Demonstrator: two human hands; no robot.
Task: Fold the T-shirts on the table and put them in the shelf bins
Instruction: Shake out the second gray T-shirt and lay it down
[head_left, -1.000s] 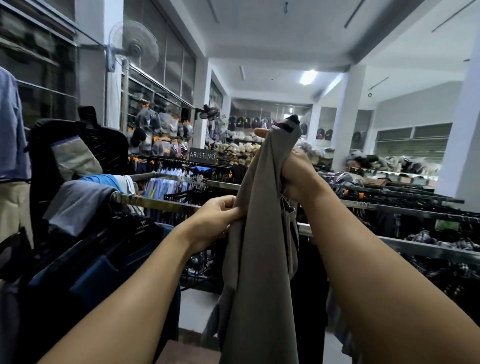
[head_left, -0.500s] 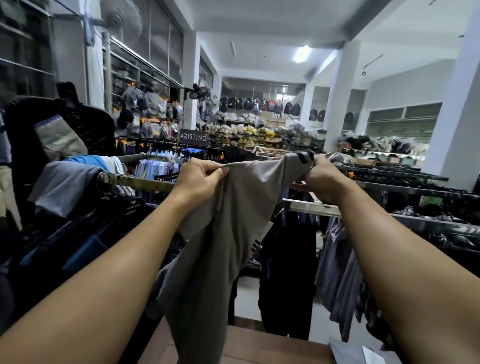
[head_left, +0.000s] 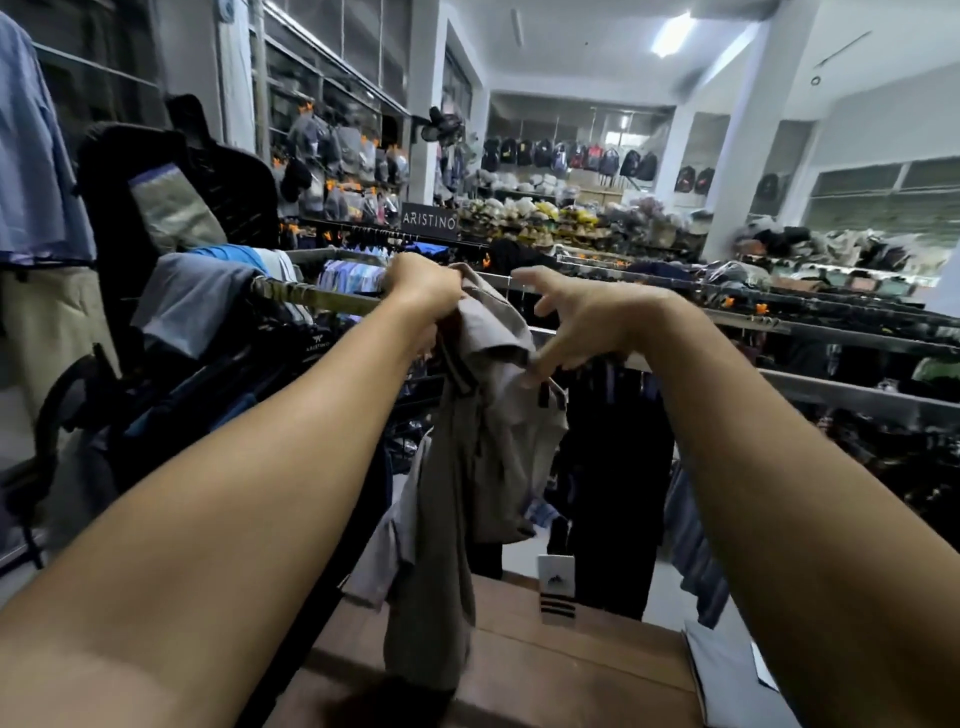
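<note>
Left hand clenched round bunched top of grey T-shirt, held up in air. Shirt hangs with long axis vertical, hem reaching table below. Right hand has fingers spread, grasping nothing, just right of bunched top, so nearer for second pinch.

One wide-angle view, worn on the person's head, looks forward and slightly down across a shop. Both forearms enter close to the lens from 7 and 5 o'clock. They meet at centre, where the left hand grips the T-shirt beside the spread right hand. The table lies at 6 o'clock, and clothes rails recede toward 1 o'clock.
</note>
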